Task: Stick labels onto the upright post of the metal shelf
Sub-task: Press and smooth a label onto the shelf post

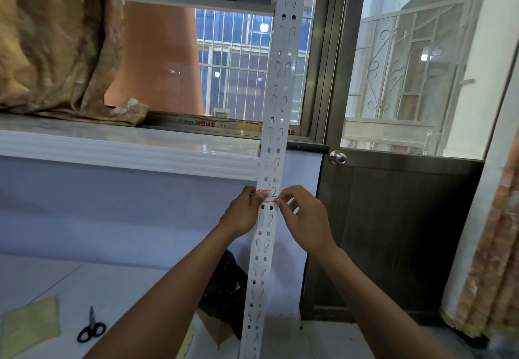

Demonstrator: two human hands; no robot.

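The white perforated upright post [276,100] of the metal shelf runs from top to bottom through the middle of the view. A small white label with a red border [266,195] lies across the post just below the middle shelf. My left hand [244,212] pinches the label's left end against the post. My right hand [304,215] holds the label's right end with thumb and forefinger. Part of the label is hidden under my fingertips.
Black-handled scissors [91,329] and a yellow sheet [31,322] lie on the lower shelf [92,282] at the left. Crumpled cloth [56,58] sits on the middle shelf [126,147]. A dark bag [227,288] lies behind the post. A door with a knob [337,157] stands to the right.
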